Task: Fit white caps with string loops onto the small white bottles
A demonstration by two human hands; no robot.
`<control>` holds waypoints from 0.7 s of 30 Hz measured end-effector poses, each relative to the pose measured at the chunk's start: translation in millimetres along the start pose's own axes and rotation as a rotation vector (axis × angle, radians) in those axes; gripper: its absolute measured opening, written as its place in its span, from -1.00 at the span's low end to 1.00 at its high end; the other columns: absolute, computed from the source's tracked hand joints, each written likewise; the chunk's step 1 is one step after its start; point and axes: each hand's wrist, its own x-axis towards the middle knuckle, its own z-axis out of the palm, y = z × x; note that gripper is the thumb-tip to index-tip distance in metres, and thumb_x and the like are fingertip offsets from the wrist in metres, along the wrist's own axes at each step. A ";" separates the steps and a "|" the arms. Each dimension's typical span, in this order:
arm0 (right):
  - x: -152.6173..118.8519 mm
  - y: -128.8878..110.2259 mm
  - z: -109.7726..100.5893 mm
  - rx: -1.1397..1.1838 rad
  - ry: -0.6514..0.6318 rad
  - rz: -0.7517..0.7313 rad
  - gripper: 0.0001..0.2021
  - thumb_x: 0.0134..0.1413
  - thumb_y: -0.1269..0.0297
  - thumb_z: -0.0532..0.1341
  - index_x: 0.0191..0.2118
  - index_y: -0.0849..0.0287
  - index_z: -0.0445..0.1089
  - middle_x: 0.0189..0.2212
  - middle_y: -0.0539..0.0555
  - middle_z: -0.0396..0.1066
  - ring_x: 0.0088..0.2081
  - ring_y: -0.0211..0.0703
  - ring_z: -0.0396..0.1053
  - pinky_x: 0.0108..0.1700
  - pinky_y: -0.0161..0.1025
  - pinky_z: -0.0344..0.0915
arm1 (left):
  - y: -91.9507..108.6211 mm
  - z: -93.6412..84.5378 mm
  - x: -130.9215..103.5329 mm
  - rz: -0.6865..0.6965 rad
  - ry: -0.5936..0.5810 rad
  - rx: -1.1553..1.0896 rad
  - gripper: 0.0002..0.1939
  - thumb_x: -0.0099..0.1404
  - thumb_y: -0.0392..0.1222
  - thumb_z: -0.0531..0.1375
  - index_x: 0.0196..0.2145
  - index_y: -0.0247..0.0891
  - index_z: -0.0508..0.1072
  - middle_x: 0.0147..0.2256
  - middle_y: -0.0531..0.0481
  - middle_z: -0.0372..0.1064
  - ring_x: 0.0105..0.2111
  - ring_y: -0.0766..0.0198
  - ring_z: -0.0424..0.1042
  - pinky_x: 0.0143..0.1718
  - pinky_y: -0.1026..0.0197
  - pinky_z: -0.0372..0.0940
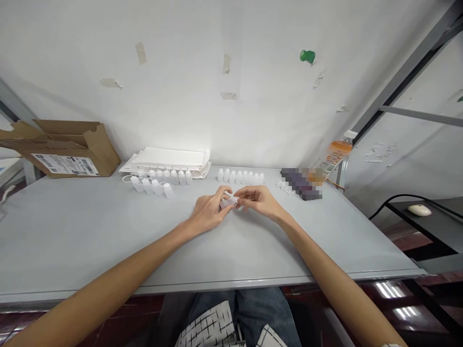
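My left hand (210, 210) is closed around a small translucent white squeeze bottle (226, 203), held on its side just above the table. At the bottle's neck, my right hand (257, 200) pinches with thumb and fingers, on what looks like a small white cap; the fingers partly hide it. Behind my left hand, to the left, stand several similar bottles (155, 186) with thin tips and looped straps. A row of plain bottles (238, 177) without visible tips stands behind my hands.
Small white parts (287, 188) lie beside a dark blurred item (302, 185) at the right. Behind it leans a bottle of orange drink (334, 155). White sheets (170, 158) are stacked by the wall, and an open cardboard box (72, 149) sits at the far left.
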 end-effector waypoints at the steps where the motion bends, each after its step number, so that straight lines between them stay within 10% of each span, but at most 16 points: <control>1: -0.3 0.0 0.6 -0.011 0.004 -0.003 -0.73 -0.05 0.19 0.31 -0.25 0.28 0.53 -0.49 0.11 0.50 -0.40 -0.10 0.48 -0.36 -0.17 0.43 | -0.5 0.4 -0.1 0.003 -0.002 0.005 -0.71 0.33 -0.07 0.11 -0.02 -0.08 0.18 -0.18 0.16 0.56 -0.42 0.26 0.51 -0.38 0.25 0.19; 21: -1.6 4.8 8.1 0.105 -0.067 -0.007 -0.66 0.06 0.12 0.29 -0.13 0.28 0.48 -0.45 0.12 0.54 -0.36 -0.05 0.55 -0.27 -0.09 0.49 | -10.2 5.3 -2.4 0.240 0.161 0.258 -0.77 0.31 -0.15 0.13 -0.07 -0.15 0.33 -0.22 0.03 0.57 -0.40 0.24 0.54 -0.45 0.30 0.20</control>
